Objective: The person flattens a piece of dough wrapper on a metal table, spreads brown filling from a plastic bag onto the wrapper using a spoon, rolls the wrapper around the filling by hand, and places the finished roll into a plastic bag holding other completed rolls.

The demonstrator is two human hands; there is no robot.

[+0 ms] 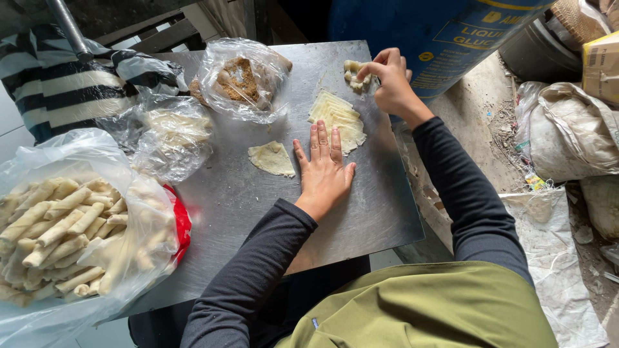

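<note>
- Dough lump [354, 74]: pale, small, at 12 o'clock on the steel table [258, 212], near its far edge; my right hand [389, 80] has fingertips pinched together on it.
- Stack of thin wrappers [336, 116]: fanned, pale yellow, just beside the lump at its 6 o'clock.
- My left hand [322, 171]: laid flat, fingers spread apart, palm down on the table, gripping nothing; fingertips just touching the stack's near edge.
- Single folded wrapper [272, 158]: at 9 o'clock of my left hand, near but apart.
- Clear bag of brown filling [242, 80]: at 10 o'clock, far side of the table.
- Crumpled clear bag [171, 138]: at 9 o'clock beyond the single wrapper.
- Large bag of finished rolls [61, 225]: at 8 o'clock, table's left edge.
- Blue drum [438, 32]: at 1 o'clock, behind the table.
</note>
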